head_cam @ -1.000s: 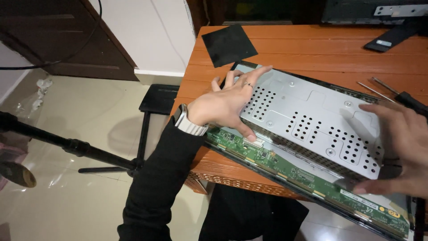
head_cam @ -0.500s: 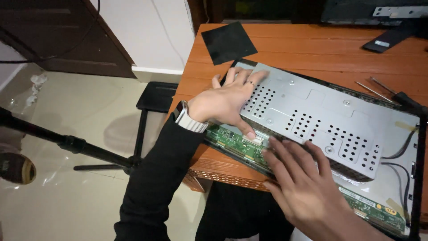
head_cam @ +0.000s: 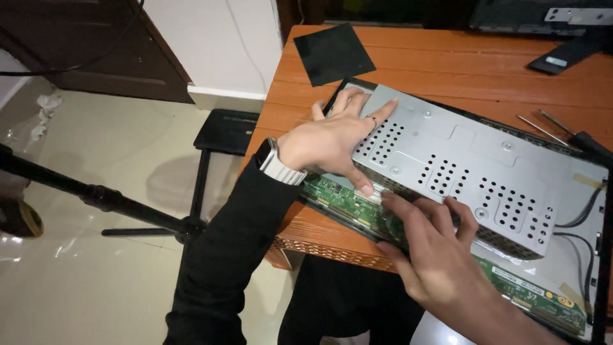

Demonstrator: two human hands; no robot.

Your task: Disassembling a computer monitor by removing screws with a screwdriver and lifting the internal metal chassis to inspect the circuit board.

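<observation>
Grey perforated sheet metal makes up the shield cover (head_cam: 469,176) that lies over the back of a dismantled flat screen panel (head_cam: 594,268) on the orange-brown wooden worktop (head_cam: 447,70). The left hand (head_cam: 332,140) rests flat on the cover's near-left corner, fingers (head_cam: 377,118) spread wide and gripping nothing, the thumb reaching down to the cover's lower edge by the green circuit board (head_cam: 338,191). A pale watch (head_cam: 276,165) sits on that wrist above a black sleeve (head_cam: 223,255). The right hand (head_cam: 440,255) comes in from below, its fingers (head_cam: 408,214) laid loosely curved against the cover's near edge and over the green strip of board; whether the tips have hooked under the metal I cannot tell. The board runs along the panel's near side and shows again at the lower right.

A black square sheet (head_cam: 333,54) lies on the worktop beyond the left hand, apart from the panel. Two screwdrivers (head_cam: 562,131) lie near the panel's far right edge. A dark stand part (head_cam: 571,54) rests at the far right corner. Left of the worktop stand a black stool (head_cam: 227,131) and a black tripod leg (head_cam: 96,195) on the glossy tiled floor (head_cam: 96,281).
</observation>
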